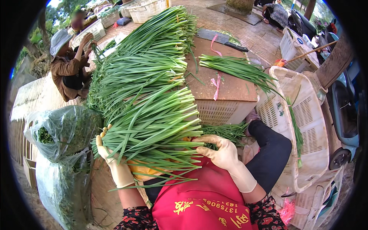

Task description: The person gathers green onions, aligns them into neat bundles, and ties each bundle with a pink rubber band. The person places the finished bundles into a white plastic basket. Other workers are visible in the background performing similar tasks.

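Observation:
A loose bundle of garlic chives (155, 126) lies across my lap, its pale cut ends to the right. My left hand (112, 161), in a cream rubber glove, wraps the leafy end, with fingertips showing above the leaves. By the stalk ends is my right hand (222, 152), also gloved; its thumb and forefinger stand apart around a few stalk tips. Beyond the bundle, a long heap of garlic chives (149, 63) runs away from me. A separate small bunch (230, 66) rests on a brown board (230, 89), near pink ties (216, 86).
A cleaver (214, 36) lies at the board's far edge. White plastic crates (310, 115) stand at right, one with a thin bunch over its rim. Plastic bags of greens (66, 132) sit at left. A person in a hat (69, 66) crouches beyond them. Scooters (345, 115) are parked right.

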Tool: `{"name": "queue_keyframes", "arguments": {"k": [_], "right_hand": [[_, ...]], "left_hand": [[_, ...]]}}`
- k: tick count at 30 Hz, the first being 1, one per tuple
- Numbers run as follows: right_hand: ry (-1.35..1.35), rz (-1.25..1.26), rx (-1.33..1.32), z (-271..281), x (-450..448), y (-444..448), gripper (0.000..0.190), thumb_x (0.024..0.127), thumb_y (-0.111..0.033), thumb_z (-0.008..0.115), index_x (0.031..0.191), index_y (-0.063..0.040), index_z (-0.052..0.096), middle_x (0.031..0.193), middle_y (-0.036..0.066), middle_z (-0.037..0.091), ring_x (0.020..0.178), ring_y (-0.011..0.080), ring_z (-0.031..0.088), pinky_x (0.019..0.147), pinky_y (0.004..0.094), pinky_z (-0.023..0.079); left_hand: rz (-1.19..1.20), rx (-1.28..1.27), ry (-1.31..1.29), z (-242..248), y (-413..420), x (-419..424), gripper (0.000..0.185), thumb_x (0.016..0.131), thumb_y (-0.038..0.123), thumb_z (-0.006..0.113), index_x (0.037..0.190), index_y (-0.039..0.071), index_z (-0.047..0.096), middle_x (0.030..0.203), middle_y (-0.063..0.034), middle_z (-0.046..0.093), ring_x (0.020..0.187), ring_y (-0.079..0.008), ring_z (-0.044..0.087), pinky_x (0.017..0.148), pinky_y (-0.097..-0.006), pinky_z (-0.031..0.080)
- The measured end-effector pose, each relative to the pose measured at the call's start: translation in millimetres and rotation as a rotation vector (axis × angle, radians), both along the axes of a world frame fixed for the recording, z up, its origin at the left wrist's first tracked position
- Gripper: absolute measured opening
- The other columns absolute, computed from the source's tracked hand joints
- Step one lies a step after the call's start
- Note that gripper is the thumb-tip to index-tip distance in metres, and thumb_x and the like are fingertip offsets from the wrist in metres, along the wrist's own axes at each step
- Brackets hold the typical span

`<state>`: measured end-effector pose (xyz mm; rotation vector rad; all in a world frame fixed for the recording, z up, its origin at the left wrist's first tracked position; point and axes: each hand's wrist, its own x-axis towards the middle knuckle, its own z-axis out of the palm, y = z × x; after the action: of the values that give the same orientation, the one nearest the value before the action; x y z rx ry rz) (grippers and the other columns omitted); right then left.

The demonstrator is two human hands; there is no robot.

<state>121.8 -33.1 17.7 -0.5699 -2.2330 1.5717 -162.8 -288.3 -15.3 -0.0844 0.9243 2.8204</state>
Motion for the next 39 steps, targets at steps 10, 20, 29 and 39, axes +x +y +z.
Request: {"name": "queue_keyframes", "arguments": {"k": [10, 20, 29, 39], "right_hand": [[-0.329, -0.448, 0.034, -22.3, 42.4, 75.2, 0.009, 0.078, -0.014, 0.07, 0.08, -0.005, 0.073, 0.081, 0.007, 0.071, 0.08, 0.0162, 0.066, 0.09, 0.0307, 0.044], [-0.15, 0.267, -0.613, -40.6, 23.2, 18.9, 0.037, 0.093, -0.03, 0.059, 0.116, -0.001, 0.062, 0.089, 0.01, 0.07, 0.081, 0.0095, 0.065, 0.071, 0.0249, 0.049], [-0.981, 0.048, 0.715, -30.2, 76.9, 67.0, 0.052, 0.084, -0.04, 0.065, 0.123, -0.006, 0.058, 0.105, 0.017, 0.067, 0.102, 0.0271, 0.064, 0.097, 0.0354, 0.043], [-0.082, 0.286, -0.979, -25.3, -1.1, -28.7, 0.038, 0.086, -0.014, 0.071, 0.12, -0.001, 0.059, 0.108, 0.004, 0.067, 0.096, 0.0112, 0.061, 0.083, 0.0246, 0.05]], "left_hand": [[0.091, -0.007, -0.081, 12.8, 11.3, 12.2, 0.028, 0.095, 0.026, 0.046, 0.079, 0.006, 0.058, 0.105, -0.0097, 0.063, 0.11, -0.0305, 0.056, 0.097, -0.0563, 0.045], [0.0, -0.027, -0.042, 5.5, 5.6, 3.3, 0.029, 0.094, 0.028, 0.048, 0.08, 0.007, 0.062, 0.11, -0.0088, 0.063, 0.111, -0.0303, 0.055, 0.096, -0.0588, 0.044], [-0.014, -0.005, -0.009, -10.2, -3.0, 3.8, 0.031, 0.094, 0.03, 0.047, 0.09, 0.004, 0.064, 0.118, -0.0136, 0.06, 0.113, -0.0328, 0.053, 0.098, -0.0586, 0.043], [0.005, -0.057, 0.066, 0.2, 1.6, 5.9, 0.03, 0.093, 0.03, 0.048, 0.088, 0.006, 0.065, 0.112, -0.0108, 0.061, 0.112, -0.0313, 0.053, 0.098, -0.0563, 0.043]]}}
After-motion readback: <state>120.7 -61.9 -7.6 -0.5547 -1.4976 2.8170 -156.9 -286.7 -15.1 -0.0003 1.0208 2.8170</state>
